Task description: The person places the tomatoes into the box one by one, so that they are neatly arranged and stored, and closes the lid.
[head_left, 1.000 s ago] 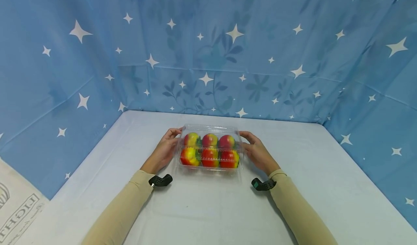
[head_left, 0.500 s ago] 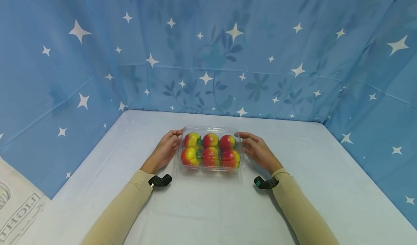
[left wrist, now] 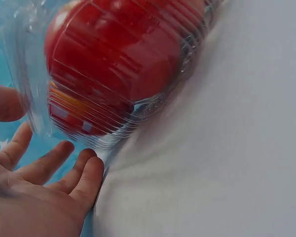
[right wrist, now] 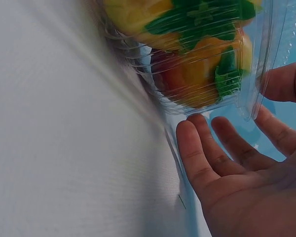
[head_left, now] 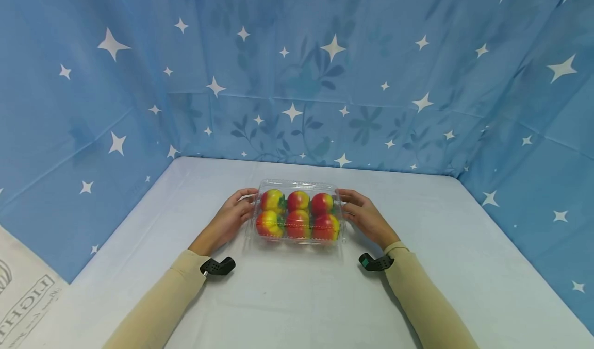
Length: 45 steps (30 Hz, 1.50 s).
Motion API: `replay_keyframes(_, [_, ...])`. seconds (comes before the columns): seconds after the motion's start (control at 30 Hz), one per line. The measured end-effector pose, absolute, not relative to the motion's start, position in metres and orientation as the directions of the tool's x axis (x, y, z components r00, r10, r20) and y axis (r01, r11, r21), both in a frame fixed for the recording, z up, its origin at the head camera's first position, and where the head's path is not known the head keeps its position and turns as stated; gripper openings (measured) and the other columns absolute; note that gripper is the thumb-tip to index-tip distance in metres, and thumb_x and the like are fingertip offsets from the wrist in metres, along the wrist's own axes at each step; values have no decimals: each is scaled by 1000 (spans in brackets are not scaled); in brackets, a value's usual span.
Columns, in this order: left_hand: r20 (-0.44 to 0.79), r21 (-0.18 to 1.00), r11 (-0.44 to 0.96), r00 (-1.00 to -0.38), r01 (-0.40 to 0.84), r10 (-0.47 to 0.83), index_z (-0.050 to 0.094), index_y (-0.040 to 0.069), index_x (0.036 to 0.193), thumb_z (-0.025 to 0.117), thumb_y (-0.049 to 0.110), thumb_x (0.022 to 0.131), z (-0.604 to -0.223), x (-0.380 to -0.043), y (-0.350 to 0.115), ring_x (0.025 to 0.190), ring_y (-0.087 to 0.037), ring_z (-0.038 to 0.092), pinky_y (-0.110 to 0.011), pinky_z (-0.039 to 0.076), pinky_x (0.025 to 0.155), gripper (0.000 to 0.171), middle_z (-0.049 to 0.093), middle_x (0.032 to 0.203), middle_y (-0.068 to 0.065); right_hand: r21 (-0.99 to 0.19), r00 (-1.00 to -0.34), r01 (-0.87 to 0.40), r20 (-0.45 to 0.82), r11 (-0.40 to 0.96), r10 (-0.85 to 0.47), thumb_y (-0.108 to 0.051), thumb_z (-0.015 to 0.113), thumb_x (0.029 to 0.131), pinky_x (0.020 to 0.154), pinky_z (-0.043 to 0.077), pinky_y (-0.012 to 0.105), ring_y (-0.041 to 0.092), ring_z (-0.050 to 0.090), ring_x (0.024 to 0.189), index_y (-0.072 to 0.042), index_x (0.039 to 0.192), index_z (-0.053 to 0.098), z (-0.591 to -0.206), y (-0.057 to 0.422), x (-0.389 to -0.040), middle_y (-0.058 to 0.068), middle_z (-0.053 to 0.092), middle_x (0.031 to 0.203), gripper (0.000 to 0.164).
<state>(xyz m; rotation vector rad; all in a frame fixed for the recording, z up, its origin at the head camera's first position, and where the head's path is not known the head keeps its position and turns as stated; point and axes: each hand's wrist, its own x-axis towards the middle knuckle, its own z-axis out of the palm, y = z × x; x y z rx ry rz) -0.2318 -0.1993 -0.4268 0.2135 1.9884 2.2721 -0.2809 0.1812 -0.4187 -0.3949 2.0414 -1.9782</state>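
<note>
A clear plastic clamshell box [head_left: 299,184] lies on the white table in the head view. Two rows of red and yellow fruit [head_left: 298,223] fill it, and green leaf shapes show among them in the right wrist view. Beside its left end is my left hand [head_left: 227,218], fingers loosely spread. In the left wrist view the thumb [left wrist: 9,102] is right at the box's rim, other fingertips just below the ribbed wall. My right hand [head_left: 366,218] flanks the other end with relaxed fingers. Its thumb [right wrist: 284,84] meets the rim in the right wrist view.
The white tablecloth [head_left: 287,297] spreads around the box. A blue curtain with white stars [head_left: 297,70] closes off the back and sides. Printed cream cloth [head_left: 28,297] shows at the lower left. Each wrist wears a black device [head_left: 218,266].
The front band of the lid sits lower than a second ago, so the lid lies flatter. My left hand has drawn back slightly left from the box; the right hand's fingers shifted a little.
</note>
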Motion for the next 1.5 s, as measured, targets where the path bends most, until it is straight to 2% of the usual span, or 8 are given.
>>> replay_keyframes(0.17, [48,997,-74,-949,26,311,23,3,170,47,5,107,-425,-214,-208,152,-44,33,-34,41,118,67,23,171,-26,-999,-926,-18,-1,45,-376,-7,53,104,95,53,21,34,47,132,0,162,42,-420,182,-281,23,36,165,59])
replay_keyframes(0.53, [13,1000,17,-904,23,428,-3,15,174,58,12,106,-420,-185,-214,160,-51,8,-63,12,127,91,3,177,-24,-994,-926,-59,20,91,-377,-6,49,105,95,53,25,35,50,132,1,160,43,-421,179,-281,26,38,162,56])
replay_keyframes(0.7, [-34,996,89,-907,3,419,0,16,174,58,12,103,-417,-172,-215,159,-50,16,-63,19,126,92,8,175,-26,-994,-926,-63,24,91,-378,-6,49,106,95,56,25,36,52,132,0,159,44,-420,177,-280,26,40,161,54])
replay_keyframes(0.8, [-76,991,132,-922,-28,379,3,13,174,61,14,103,-413,-164,-212,147,-46,42,-56,36,121,91,23,169,-29,-993,-923,-64,23,94,-385,-6,48,106,97,57,26,38,52,133,0,159,44,-419,176,-280,26,41,161,53])
replay_keyframes(0.93, [-101,985,167,-938,-47,331,7,9,173,63,15,104,-407,-158,-206,108,-33,70,-40,57,100,88,54,137,-28,-991,-926,-69,21,114,-377,-7,48,107,97,56,25,38,52,134,1,159,44,-419,177,-279,26,41,161,53])
replay_keyframes(1.1, [-61,993,115,-936,-23,346,6,3,171,56,7,105,-404,-153,-201,72,-20,69,-36,62,84,83,70,91,-15,-990,-927,-64,13,125,-376,-9,47,107,97,56,23,39,50,136,0,159,43,-419,178,-278,26,40,161,53])
replay_keyframes(1.33, [-70,993,118,-929,-28,365,4,6,172,52,6,109,-405,-151,-200,59,-17,60,-37,63,82,79,65,77,-8,-990,-928,-53,0,134,-372,-10,47,107,96,55,22,38,50,134,-2,159,43,-418,178,-277,26,40,161,53])
replay_keyframes(1.5, [-59,990,138,-930,-9,363,3,1,171,51,5,110,-402,-149,-197,61,-21,65,-29,57,68,78,62,73,-6,-988,-930,-53,-4,145,-368,-11,48,107,96,55,21,38,50,134,-3,160,43,-417,178,-277,26,40,161,54])
